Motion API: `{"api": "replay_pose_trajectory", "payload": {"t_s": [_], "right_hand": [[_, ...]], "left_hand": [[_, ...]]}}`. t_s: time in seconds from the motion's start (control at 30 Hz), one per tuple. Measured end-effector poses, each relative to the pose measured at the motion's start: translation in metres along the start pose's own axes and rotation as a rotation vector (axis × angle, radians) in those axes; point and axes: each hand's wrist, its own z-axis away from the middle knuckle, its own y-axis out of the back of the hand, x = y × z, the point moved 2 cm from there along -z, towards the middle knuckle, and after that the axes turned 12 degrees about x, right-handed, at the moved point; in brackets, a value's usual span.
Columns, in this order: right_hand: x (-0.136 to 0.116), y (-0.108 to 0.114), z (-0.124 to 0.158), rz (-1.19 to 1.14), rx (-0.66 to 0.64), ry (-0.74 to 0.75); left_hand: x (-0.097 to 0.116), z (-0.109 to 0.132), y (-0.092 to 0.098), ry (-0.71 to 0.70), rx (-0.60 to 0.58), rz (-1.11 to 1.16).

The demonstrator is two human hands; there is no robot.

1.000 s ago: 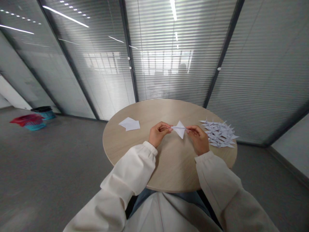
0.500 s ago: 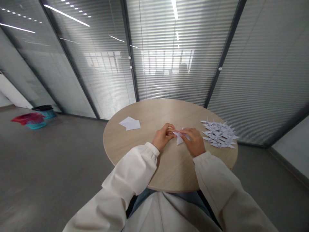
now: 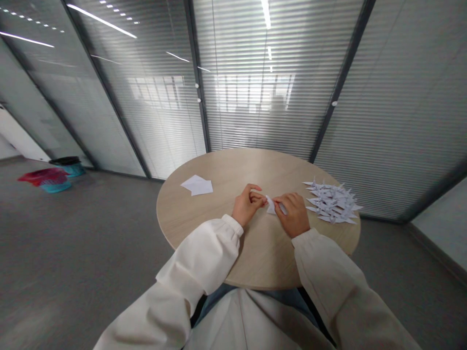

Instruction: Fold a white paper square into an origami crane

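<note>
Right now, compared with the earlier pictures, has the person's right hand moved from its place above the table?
Yes. The right hand has moved away from the pile of paper cranes, toward the left hand.

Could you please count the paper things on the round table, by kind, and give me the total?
Folded paper between left hand and right hand: 1
Overlapping white paper sheets: 2
Pile of origami cranes: 1 (cranes overlap too much to count singly)
Total: 4

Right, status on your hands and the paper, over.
Left hand, right hand pinching folded paper. Paper cranes piled off right, apart from hands.
</note>
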Motion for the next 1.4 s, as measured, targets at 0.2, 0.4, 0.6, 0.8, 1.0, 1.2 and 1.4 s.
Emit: {"api": "replay_pose_trajectory", "payload": {"t_s": [0.2,0.4,0.6,0.8,1.0,1.2,1.4], "right_hand": [[-0.003,-0.001,0.000,0.002,-0.024,0.028],[-0.002,0.000,0.001,-0.016,-0.008,0.030],[0.001,-0.001,0.003,-0.047,0.031,0.038],[-0.001,0.000,0.002,-0.028,0.017,0.066],[-0.004,0.002,0.001,0.026,-0.016,0.120],[-0.010,0.004,-0.002,0.053,-0.052,0.179],[-0.016,0.002,-0.002,0.098,-0.103,0.226]], "left_hand": [[-0.007,-0.002,-0.001,0.009,-0.019,0.041],[-0.007,-0.001,-0.002,0.028,-0.030,0.084],[-0.004,0.001,-0.004,0.071,-0.054,0.121],[-0.002,0.002,-0.004,0.111,-0.047,0.167],[-0.001,0.003,-0.004,0.155,-0.024,0.205],[-0.002,0.002,-0.003,0.176,0.005,0.254],[0.003,0.001,-0.001,0.247,0.082,0.251]]}}
